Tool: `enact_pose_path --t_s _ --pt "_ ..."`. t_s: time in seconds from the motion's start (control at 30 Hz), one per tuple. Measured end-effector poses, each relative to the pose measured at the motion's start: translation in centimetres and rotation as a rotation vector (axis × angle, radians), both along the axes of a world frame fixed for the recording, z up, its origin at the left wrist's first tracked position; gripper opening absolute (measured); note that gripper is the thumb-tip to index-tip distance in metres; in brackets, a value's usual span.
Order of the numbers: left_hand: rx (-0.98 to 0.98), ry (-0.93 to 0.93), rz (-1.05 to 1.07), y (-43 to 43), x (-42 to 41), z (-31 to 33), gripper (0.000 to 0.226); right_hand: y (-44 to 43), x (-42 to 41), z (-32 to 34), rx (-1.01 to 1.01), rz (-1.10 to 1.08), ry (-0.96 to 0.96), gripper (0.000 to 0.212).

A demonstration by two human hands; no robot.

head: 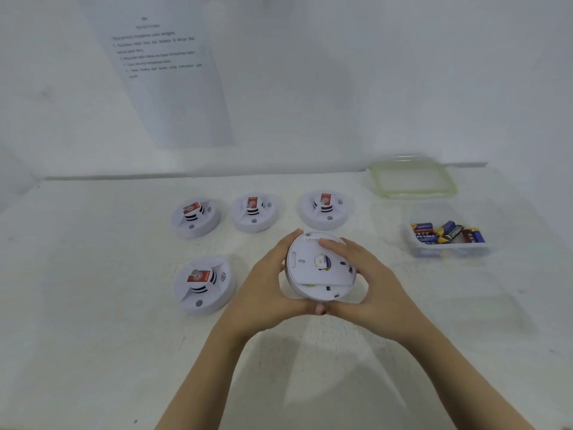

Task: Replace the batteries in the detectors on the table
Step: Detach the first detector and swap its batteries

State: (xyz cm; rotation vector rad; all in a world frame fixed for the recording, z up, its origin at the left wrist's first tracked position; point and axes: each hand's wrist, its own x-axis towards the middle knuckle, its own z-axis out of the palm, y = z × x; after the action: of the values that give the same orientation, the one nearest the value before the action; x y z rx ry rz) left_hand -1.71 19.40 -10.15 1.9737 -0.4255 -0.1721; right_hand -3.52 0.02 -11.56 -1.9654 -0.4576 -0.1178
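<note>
I hold a round white detector [316, 274] above the table with its back side facing me. My left hand [266, 283] grips its left rim and my right hand [369, 280] grips its right rim, fingers over the top edge; the thumbs meet below it. Several more white detectors with red labels lie face up on the table: three in a far row [196, 217], [255, 212], [325, 209], and one at the near left [203, 283]. A clear plastic box [449, 248] at the right holds several batteries [446, 233].
The box's green-rimmed lid [414, 178] lies behind it near the wall. A printed paper sheet [164, 76] hangs on the white wall behind the table [93, 305].
</note>
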Motion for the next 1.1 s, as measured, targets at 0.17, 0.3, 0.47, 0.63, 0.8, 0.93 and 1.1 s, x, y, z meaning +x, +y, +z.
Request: enact_pose_path --t_s 0.17,0.3,0.47,0.63,0.8,0.93,1.1 --pt "-0.001 0.006 0.027 0.2 0.2 -0.3 0.104 -0.3 0.2 0.3 -0.072 0.03 0.014 0.08" --pt "-0.006 -0.022 0.026 0.4 0.4 -0.5 0.103 -0.7 0.4 0.9 -0.064 0.074 0.06 0.072" --pt "-0.012 -0.031 0.002 0.4 0.6 -0.4 0.101 -0.5 1.1 0.8 -0.077 -0.004 0.09 0.062" --pt "-0.018 -0.021 -0.026 0.5 0.4 0.0 0.095 -0.7 1.6 1.3 -0.105 0.013 0.129 0.065" --pt "-0.005 -0.011 -0.058 0.7 0.3 0.0 0.09 -0.8 2.0 2.1 -0.141 0.111 0.192 0.063" --pt "0.002 0.007 -0.084 1.0 0.5 -0.2 0.093 -1.2 2.4 2.5 -0.173 0.201 0.239 0.063" --pt "0.0 0.018 -0.097 1.0 0.5 -0.5 0.093 -1.5 2.9 2.6 -0.262 0.236 0.258 0.067"
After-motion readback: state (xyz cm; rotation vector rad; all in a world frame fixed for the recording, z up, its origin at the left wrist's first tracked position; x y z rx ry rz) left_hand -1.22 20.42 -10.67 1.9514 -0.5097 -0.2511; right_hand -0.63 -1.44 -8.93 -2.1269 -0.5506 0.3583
